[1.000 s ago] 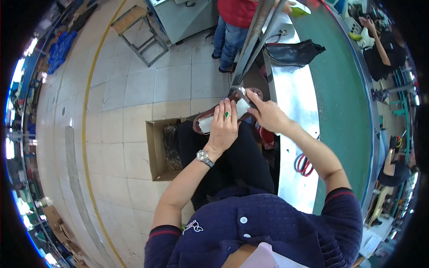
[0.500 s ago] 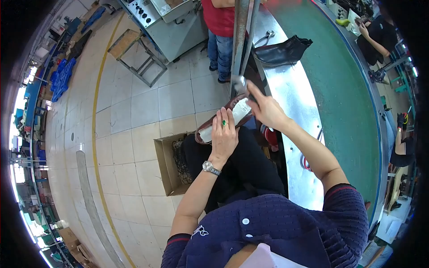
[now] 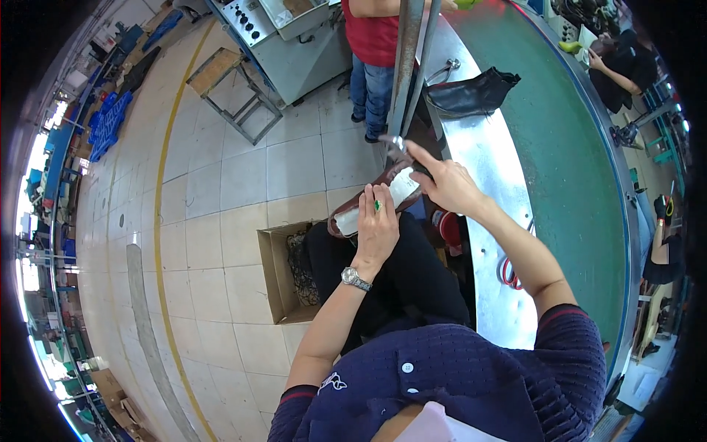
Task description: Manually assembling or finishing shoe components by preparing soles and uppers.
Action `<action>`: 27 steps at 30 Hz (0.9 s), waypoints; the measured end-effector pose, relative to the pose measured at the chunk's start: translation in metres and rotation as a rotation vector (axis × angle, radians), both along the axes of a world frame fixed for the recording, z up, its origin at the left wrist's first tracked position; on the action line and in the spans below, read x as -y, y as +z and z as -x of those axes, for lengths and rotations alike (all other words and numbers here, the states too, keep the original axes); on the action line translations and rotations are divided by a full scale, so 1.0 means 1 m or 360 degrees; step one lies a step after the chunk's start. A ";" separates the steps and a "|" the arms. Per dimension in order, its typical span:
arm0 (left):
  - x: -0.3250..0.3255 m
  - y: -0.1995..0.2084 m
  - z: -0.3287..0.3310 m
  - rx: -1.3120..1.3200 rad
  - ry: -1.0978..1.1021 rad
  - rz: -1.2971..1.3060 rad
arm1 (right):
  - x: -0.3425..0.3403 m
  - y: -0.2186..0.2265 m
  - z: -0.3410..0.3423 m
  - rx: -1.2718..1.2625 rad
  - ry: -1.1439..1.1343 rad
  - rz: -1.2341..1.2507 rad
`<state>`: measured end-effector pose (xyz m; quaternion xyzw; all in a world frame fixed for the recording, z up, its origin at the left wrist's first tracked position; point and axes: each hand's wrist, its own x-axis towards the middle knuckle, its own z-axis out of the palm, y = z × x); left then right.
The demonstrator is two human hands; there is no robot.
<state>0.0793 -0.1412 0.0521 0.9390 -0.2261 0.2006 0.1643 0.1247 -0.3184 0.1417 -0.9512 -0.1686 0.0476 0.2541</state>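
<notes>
A brown leather shoe (image 3: 383,177) lies across my thighs with its sole side up, and a long white piece (image 3: 402,188) covers its bottom. My left hand (image 3: 378,228) presses over the near part of the shoe, fingers together, and holds it. Above the far end, my right hand (image 3: 451,183) is closed round the dark handle of a hammer (image 3: 398,146). The metal head is just over or against the brown leather; I cannot tell whether it touches. My fingers hide part of the handle.
An open cardboard box (image 3: 276,276) with dark contents stands left of my legs. On the metal bench edge (image 3: 501,169) lie a black boot (image 3: 475,94), a metal tool (image 3: 444,70) and red-handled scissors (image 3: 508,274). A red tub (image 3: 448,227) sits below. A person in red (image 3: 368,37) stands ahead.
The hammer head was blurred and a little higher; it is now slightly lower and sharper. Both hands and the shoe appear shifted slightly right, as does the whole view.
</notes>
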 end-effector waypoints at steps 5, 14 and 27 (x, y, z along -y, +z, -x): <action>0.006 -0.006 -0.002 0.0079 0.0027 -0.0166 | 0.004 -0.011 0.001 -0.0217 0.0008 0.0227; -0.005 0.033 -0.010 -0.0404 0.0060 0.0247 | 0.001 -0.029 0.016 0.0024 0.0143 0.0432; -0.053 0.034 -0.038 -0.0907 -0.0038 0.0779 | -0.021 0.012 0.024 -0.1841 -0.0111 -0.0755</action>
